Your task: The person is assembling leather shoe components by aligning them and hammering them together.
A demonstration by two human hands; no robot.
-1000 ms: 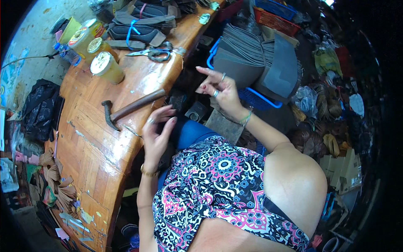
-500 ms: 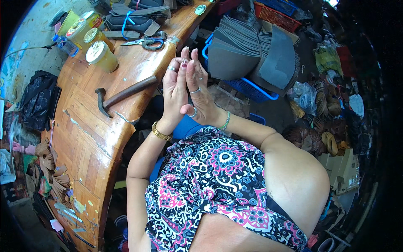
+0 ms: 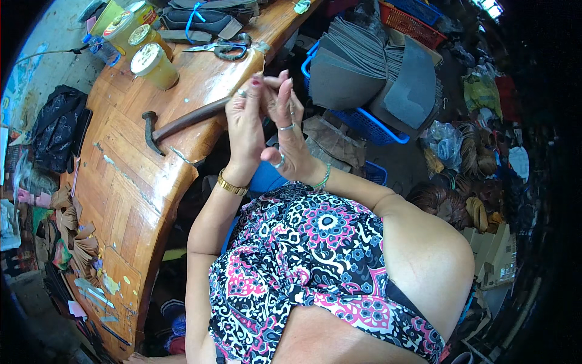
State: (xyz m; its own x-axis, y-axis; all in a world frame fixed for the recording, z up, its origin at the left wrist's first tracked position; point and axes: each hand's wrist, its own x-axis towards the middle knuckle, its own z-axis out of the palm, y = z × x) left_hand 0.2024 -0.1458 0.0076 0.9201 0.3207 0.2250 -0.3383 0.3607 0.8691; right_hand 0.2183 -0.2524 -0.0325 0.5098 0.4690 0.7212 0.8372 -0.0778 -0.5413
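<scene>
My left hand [image 3: 244,130], with a gold watch [image 3: 232,181] on its wrist, is raised at the table's edge, its fingers upright and close to the other palm. Facing it, my right hand [image 3: 292,136] has its fingers stretched up and its thumb apart; rings and a green bracelet [image 3: 326,176] show on it. The fingers of both hands touch or overlap near the tips, and I see no object between them. A hammer [image 3: 191,118] lies on the table beside my left hand, its handle end partly hidden behind that hand.
On the wooden table [image 3: 127,188] stand several lidded tubs [image 3: 159,71], with scissors [image 3: 229,48] and dark stacked pieces [image 3: 200,25] farther back. Bundled grey sheets [image 3: 348,73] rest on a blue basket [image 3: 370,128] to the right. A red basket [image 3: 412,29] sits beyond.
The palms, pressed nearly flat together before, have parted slightly, and my left fingers have bent and slid lower against the right ones. The view has shifted a little.
</scene>
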